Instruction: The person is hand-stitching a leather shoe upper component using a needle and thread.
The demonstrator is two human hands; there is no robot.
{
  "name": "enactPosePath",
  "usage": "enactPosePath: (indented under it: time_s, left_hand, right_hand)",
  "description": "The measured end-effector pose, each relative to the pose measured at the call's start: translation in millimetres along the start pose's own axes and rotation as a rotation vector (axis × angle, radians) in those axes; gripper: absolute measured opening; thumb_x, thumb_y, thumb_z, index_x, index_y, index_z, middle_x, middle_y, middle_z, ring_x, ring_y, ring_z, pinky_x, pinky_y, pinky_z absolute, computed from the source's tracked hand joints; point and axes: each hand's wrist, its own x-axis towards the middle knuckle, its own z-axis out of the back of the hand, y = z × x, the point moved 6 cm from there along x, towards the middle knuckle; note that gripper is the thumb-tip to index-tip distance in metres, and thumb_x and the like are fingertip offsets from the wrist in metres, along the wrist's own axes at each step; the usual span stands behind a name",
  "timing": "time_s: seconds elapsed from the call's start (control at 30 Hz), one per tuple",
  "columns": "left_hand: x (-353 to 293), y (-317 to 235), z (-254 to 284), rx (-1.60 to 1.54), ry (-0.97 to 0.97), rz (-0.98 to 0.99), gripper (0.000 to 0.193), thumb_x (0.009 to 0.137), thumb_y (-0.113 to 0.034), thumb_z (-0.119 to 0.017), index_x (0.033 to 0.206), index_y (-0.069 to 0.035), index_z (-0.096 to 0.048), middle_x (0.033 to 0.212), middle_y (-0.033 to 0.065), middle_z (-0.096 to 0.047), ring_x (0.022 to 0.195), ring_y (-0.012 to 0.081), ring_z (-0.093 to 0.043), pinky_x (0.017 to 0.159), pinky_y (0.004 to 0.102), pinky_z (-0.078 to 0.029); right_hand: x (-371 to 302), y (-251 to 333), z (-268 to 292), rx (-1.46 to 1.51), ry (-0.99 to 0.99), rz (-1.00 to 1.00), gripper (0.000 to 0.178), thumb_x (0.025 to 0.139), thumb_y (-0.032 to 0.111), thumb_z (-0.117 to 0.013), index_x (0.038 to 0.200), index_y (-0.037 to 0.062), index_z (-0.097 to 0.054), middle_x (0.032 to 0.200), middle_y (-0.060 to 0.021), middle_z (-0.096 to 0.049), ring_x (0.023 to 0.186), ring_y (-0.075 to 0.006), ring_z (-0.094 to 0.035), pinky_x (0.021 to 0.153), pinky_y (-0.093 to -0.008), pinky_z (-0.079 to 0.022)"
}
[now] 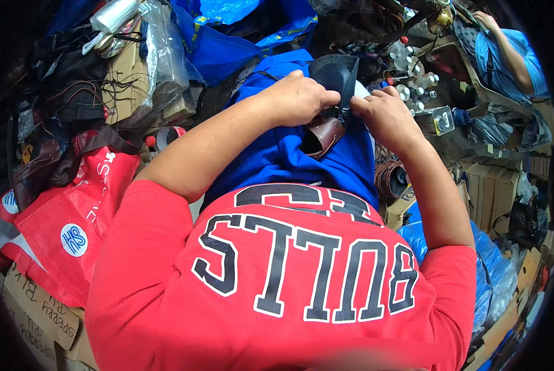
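Observation:
A brown leather shoe (328, 133) with a black sole (335, 75) rests on my lap, over blue cloth (252, 148). My left hand (297, 100) is closed in a pinch at the shoe's left side, where sole and upper meet. Across from it, my right hand (385, 116) pinches the thin, raised black edge of the sole. A white patch (361, 91) shows just behind the right fingertips; I cannot tell what it is. Both hands partly hide the shoe's middle.
Bottles and jars (413, 77) crowd the far right, near another person's arm (513, 59). A red bag (73, 216) lies at left, below cardboard and plastic wrap (166, 52). Another brown shoe (391, 178) sits beside my right forearm. Cardboard boxes (490, 191) stand further right.

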Motion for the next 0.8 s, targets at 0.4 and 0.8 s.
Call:
enactPosePath:
  time_s: [0.4,0.8]
  left_hand:
    - [-69,9,125,-0.727,-0.488,0.121,0.01,0.082,-0.011,-0.067,0.083,-0.002,-0.065,0.08,0.0021,-0.063,0.077,0.0073,-0.057,0.073,0.0223,-0.045]
    - [-127,43,115,0.25,-0.306,0.153,0.015,0.071,-0.007,-0.065,0.086,-0.006,-0.065,0.079,0.0124,-0.061,0.078,0.0303,-0.06,0.07,0.0382,-0.049]
  right_hand:
    - [-39,-68,20,1.412,-0.558,-0.487,0.022,0.084,0.023,-0.066,0.087,0.0015,-0.065,0.083,-0.0013,-0.061,0.077,-0.0084,-0.053,0.073,-0.022,-0.04]
    - [-105,-61,-16,0.571,-0.01,-0.509,0.032,0.081,0.008,-0.058,0.113,0.0083,-0.06,0.1,-0.0162,-0.064,0.092,-0.0276,-0.063,0.08,-0.035,-0.048]
